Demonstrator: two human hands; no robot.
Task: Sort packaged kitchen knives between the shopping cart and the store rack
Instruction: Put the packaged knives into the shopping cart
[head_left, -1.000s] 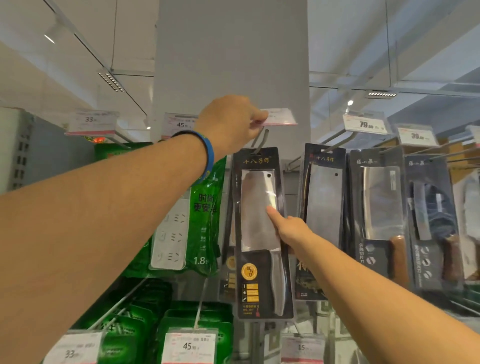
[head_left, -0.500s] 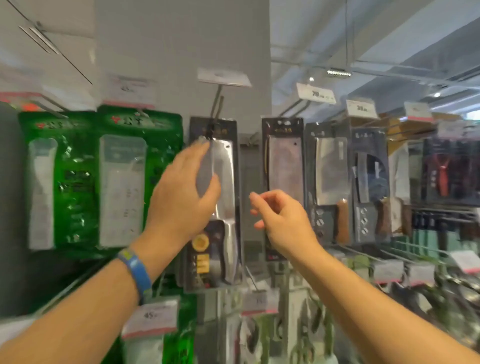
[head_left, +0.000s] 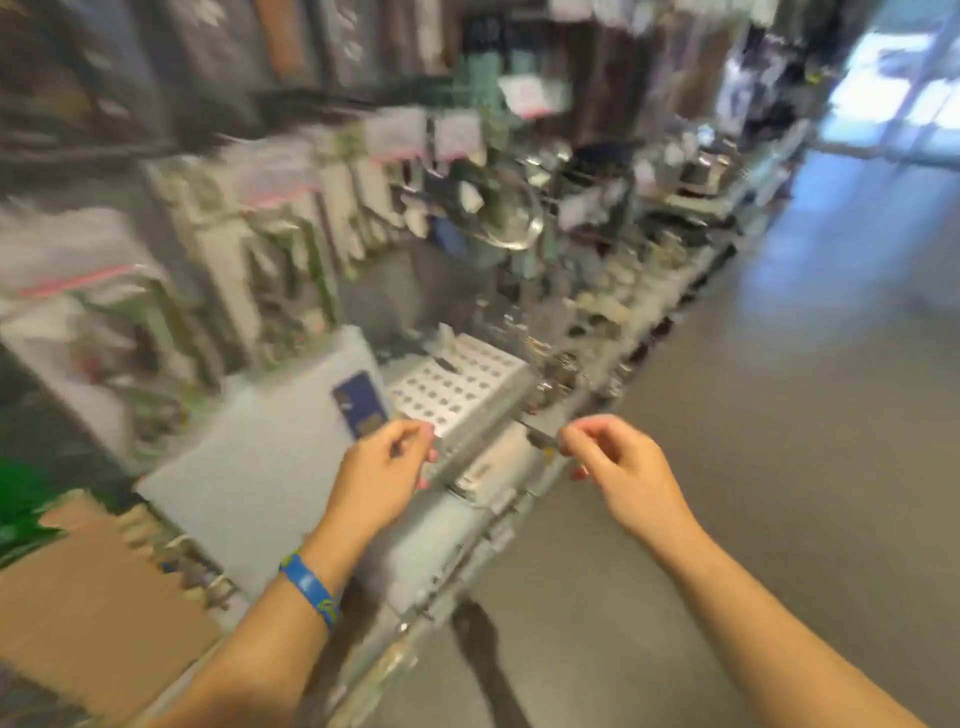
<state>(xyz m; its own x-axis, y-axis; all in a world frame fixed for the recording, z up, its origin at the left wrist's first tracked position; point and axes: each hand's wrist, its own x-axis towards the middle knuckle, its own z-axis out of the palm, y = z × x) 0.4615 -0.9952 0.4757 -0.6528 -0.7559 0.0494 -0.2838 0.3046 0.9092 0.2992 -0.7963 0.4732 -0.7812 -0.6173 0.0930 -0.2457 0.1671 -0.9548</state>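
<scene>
Packaged knives sit in neither of the two hands. The left hand (head_left: 382, 467), with one blue wristband (head_left: 310, 587), and the right hand (head_left: 621, 467) hover with loosely curled fingers, gripping nothing. One cardboard piece (head_left: 88, 613) lies to the left. Beyond, the store rack (head_left: 483, 530) is too blurred to pick out knives. A grey floor (head_left: 779, 415) runs to the right.

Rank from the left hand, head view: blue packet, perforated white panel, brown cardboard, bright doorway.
1. Blue packet: just above the left hand.
2. Perforated white panel: up-right.
3. Brown cardboard: lower left.
4. Bright doorway: far top right.
</scene>
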